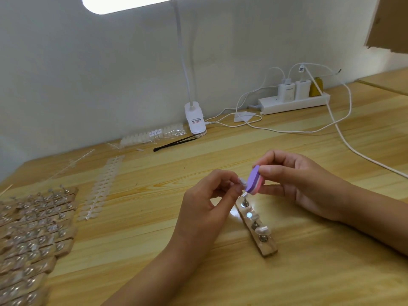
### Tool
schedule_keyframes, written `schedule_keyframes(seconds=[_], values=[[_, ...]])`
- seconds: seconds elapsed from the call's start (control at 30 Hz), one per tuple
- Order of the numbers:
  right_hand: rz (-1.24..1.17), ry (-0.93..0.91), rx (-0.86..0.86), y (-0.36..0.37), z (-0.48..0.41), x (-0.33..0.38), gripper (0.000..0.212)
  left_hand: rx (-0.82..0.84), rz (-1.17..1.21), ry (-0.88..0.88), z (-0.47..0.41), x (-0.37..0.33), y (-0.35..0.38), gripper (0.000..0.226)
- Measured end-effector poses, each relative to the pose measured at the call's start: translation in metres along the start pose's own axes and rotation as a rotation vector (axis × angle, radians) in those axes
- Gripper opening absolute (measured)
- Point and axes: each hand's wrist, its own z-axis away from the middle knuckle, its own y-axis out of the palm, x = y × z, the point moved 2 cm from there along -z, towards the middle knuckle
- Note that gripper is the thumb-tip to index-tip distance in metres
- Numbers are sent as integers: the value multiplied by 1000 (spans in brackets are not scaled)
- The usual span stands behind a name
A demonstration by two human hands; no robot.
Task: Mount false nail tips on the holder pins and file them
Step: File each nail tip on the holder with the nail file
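Nearest me, wooden holder strip (260, 230) is lying on the tabletop (309, 272), mounted nail tips (262, 229) sitting on its pins, and I'm working just above its far end. Left hand (205, 202) is pinching a clear nail tip (242, 181) between thumb and fingertips, while right hand (293, 184) is gripping a purple-and-pink file block (254, 180) that's touching that tip. More filled holder strips (33, 235) are crowding the tabletop's left side.

Holder stack (33, 235) crowds left (cable (353, 149) right) — centre open.
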Motion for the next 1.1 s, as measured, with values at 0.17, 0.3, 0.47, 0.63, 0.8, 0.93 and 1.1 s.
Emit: schedule_keyframes(seconds=[0.17, 0.3, 0.47, 0.63, 0.8, 0.93, 1.1], values=[[17, 27, -13, 2, -2, -1, 15, 7, 30, -11, 0, 0, 0, 11], [-54, 9, -219, -12, -7, 2, 23, 36, 125, -65, 0, 1, 1, 11], [-83, 34, -77, -6, -6, 0, 21, 12, 346, -192, -2, 3, -3, 9], [-56, 47, -36, -5, -4, 1, 23, 4, 344, -220, -3, 4, -3, 11], [-44, 50, 4, -2, -3, 0, 26, 10, 271, -173, -2, 4, -2, 13], [-51, 58, 15, -3, -3, 1, 25, 9, 224, -149, -1, 5, -1, 6], [-68, 66, 19, -4, -3, 1, 21, 23, 192, -125, -1, 4, 1, 11]])
